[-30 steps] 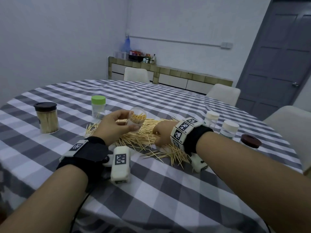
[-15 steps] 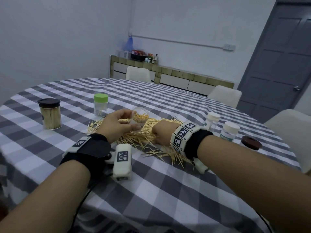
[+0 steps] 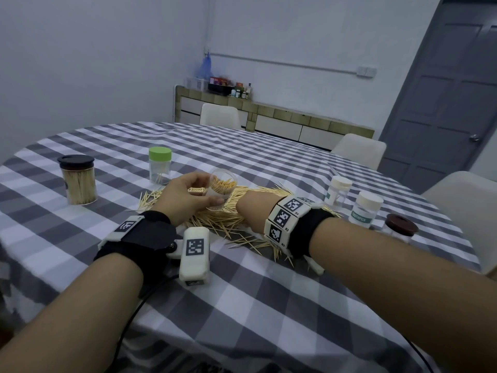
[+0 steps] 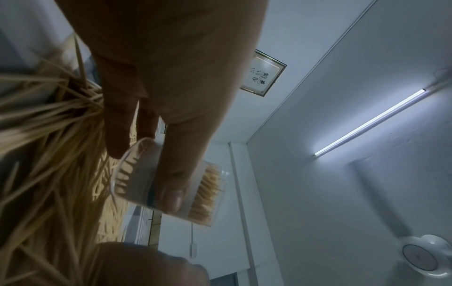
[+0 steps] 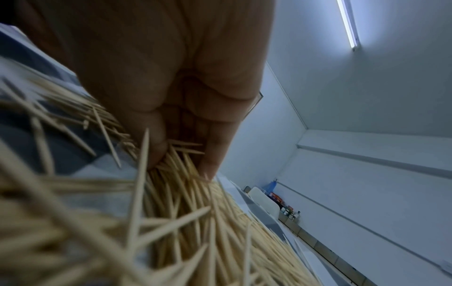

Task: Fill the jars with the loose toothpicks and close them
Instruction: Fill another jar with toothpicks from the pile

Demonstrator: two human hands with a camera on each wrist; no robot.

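Observation:
My left hand (image 3: 185, 200) grips a clear lidless jar (image 3: 222, 191) tilted over the toothpick pile (image 3: 228, 219), with toothpicks inside it. The left wrist view shows my thumb across that jar (image 4: 171, 185). My right hand (image 3: 252, 208) rests in the pile just right of the jar; in the right wrist view its fingers (image 5: 215, 147) pinch a bunch of toothpicks (image 5: 181, 166). On the table stand a full dark-lidded jar (image 3: 78, 180), a green-lidded jar (image 3: 160, 165), two white-lidded jars (image 3: 339, 191) (image 3: 365, 210) and a brown-lidded jar (image 3: 400, 228).
The round table wears a grey and white checked cloth (image 3: 242, 292). White chairs (image 3: 357, 152) stand around its far and right sides. A low cabinet (image 3: 269, 119) with bottles runs along the back wall, and a grey door (image 3: 443, 103) is at the right.
Both hands stay over the pile; the jar in my left hand sits slightly lower and closer to the right hand than before. The head view has shifted a little.

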